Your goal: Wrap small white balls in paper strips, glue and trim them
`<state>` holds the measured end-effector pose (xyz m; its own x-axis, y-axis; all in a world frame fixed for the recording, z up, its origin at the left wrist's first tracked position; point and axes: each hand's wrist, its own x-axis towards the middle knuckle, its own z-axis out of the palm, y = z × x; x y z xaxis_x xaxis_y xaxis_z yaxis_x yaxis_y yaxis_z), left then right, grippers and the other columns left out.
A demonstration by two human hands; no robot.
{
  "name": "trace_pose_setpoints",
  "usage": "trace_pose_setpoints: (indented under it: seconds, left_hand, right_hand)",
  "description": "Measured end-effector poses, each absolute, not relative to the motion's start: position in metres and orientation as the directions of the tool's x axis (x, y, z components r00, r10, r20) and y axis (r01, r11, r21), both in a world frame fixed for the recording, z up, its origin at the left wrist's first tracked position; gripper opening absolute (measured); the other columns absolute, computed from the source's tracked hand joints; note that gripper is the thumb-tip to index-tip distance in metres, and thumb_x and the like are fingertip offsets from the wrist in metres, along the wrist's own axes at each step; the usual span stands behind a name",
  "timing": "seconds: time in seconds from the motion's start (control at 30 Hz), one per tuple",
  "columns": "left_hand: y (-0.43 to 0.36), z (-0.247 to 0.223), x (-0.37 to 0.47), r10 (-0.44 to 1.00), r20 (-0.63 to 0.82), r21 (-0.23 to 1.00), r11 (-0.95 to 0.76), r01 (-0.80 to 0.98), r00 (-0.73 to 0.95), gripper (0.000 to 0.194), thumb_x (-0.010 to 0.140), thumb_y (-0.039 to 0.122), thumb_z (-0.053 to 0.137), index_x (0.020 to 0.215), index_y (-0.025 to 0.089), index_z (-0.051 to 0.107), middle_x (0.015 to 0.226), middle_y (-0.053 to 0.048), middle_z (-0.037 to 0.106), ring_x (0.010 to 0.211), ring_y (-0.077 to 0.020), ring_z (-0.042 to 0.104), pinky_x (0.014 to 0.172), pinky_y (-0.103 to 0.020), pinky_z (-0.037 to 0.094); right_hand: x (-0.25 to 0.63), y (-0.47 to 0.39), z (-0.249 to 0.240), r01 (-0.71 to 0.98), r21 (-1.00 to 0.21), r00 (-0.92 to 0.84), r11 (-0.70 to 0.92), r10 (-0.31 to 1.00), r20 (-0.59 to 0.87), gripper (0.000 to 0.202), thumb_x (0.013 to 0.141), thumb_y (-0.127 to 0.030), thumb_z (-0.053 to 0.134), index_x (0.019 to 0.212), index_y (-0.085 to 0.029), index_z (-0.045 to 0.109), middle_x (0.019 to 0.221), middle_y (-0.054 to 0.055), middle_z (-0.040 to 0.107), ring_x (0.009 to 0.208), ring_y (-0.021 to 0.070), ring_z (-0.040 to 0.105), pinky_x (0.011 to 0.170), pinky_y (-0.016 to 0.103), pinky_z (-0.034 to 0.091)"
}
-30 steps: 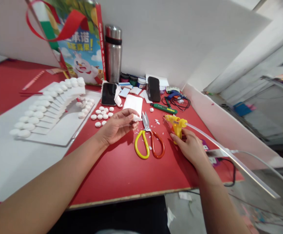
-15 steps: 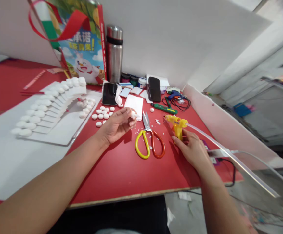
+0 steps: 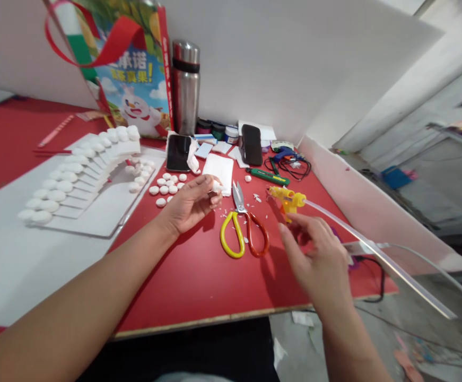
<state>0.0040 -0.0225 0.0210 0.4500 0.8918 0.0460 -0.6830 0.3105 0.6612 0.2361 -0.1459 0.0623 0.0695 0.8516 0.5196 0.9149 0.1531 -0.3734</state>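
Observation:
My left hand pinches a small white piece between thumb and fingertips, above the red table. At the right, my right hand is open, its fingers apart, just in front of the yellow glue gun, which rests on the table with a long clear glue stick sticking out behind. Scissors with yellow and red handles lie between the hands, among white scraps. Several white round pieces lie left of my left hand.
A fan-shaped white model with round pieces stands on a white board at the left. Behind are a colourful bag, a steel flask, two phones, a green cutter and cables. The table edge runs nearest me.
My right hand has let go of the yellow glue gun and drawn back towards me with its fingers spread. My left hand has hardly moved.

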Motion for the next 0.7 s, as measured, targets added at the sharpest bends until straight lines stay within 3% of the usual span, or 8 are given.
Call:
trace_pose_setpoints:
  seconds: [0.1,0.2,0.27,0.33,0.43,0.57,0.7]
  left_hand:
    - [-0.023,0.020,0.003,0.902,0.037,0.705,0.281,-0.651,0.429,0.026,0.075,0.031,0.086,0.085,0.013,0.071,0.073,-0.001,0.062,0.062,-0.0084,0.055,0.059,-0.020,0.046]
    - [-0.020,0.017,0.003,0.922,0.041,0.728,0.237,-0.643,0.386,0.024,0.076,0.031,0.086,0.084,0.014,0.071,0.073,-0.001,0.062,0.063,-0.0078,0.054,0.061,-0.019,0.046]
    - [-0.018,0.016,0.003,0.932,0.067,0.750,0.189,-0.634,0.357,0.023,0.077,0.032,0.085,0.084,0.015,0.072,0.074,0.000,0.061,0.064,-0.0073,0.053,0.062,-0.019,0.046]
    - [-0.017,0.016,0.004,0.932,0.106,0.782,0.138,-0.608,0.347,0.023,0.078,0.034,0.084,0.087,0.016,0.073,0.073,0.000,0.061,0.064,-0.0074,0.052,0.063,-0.019,0.045]
    - [-0.017,0.017,0.006,0.925,0.147,0.831,0.076,-0.552,0.349,0.025,0.080,0.037,0.082,0.092,0.018,0.074,0.071,0.001,0.059,0.064,-0.0087,0.052,0.065,-0.021,0.045]
    - [-0.022,0.019,0.006,0.915,0.176,0.924,-0.027,-0.381,0.362,0.022,0.086,0.035,0.076,0.103,0.020,0.074,0.076,0.000,0.064,0.069,-0.0113,0.057,0.071,-0.025,0.047]
    - [-0.026,0.024,0.004,0.899,0.275,0.957,-0.220,-0.191,0.341,0.020,0.089,0.032,0.072,0.104,0.020,0.076,0.089,-0.004,0.069,0.080,-0.0153,0.063,0.080,-0.028,0.049]
  right_hand:
    - [0.207,-0.118,0.077,0.777,-0.587,0.089,0.226,0.884,0.458,0.021,0.094,-0.039,0.063,0.102,-0.021,0.070,0.090,0.006,0.071,0.076,0.0185,0.064,0.073,0.032,0.051]
    - [0.186,-0.080,0.075,0.455,-0.866,0.080,0.208,0.959,0.272,0.029,0.091,-0.048,0.066,0.086,-0.019,0.070,0.072,0.002,0.067,0.061,0.0141,0.058,0.058,0.028,0.047]
    - [0.177,-0.060,0.065,0.199,-0.974,0.030,0.104,0.993,0.112,0.041,0.086,-0.059,0.069,0.078,-0.018,0.068,0.063,0.000,0.061,0.051,0.0105,0.050,0.048,0.024,0.039]
    - [0.171,-0.049,0.052,-0.038,-0.998,-0.040,-0.053,0.998,-0.052,0.048,0.082,-0.065,0.070,0.078,-0.017,0.068,0.063,0.001,0.062,0.049,0.0087,0.049,0.043,0.022,0.032]
    - [0.170,-0.047,0.037,-0.223,-0.948,-0.172,-0.226,0.967,-0.190,0.050,0.079,-0.065,0.073,0.084,-0.016,0.069,0.069,0.003,0.067,0.049,0.0089,0.052,0.040,0.020,0.030]
    - [0.175,-0.050,0.033,-0.329,-0.907,-0.246,-0.264,0.951,-0.188,0.043,0.079,-0.055,0.077,0.088,-0.014,0.070,0.080,0.007,0.072,0.057,0.0102,0.059,0.044,0.020,0.039]
    - [0.177,-0.052,0.036,-0.363,-0.902,-0.218,-0.235,0.962,-0.163,0.033,0.072,-0.039,0.086,0.087,-0.016,0.068,0.081,0.003,0.072,0.061,0.0096,0.061,0.049,0.020,0.042]
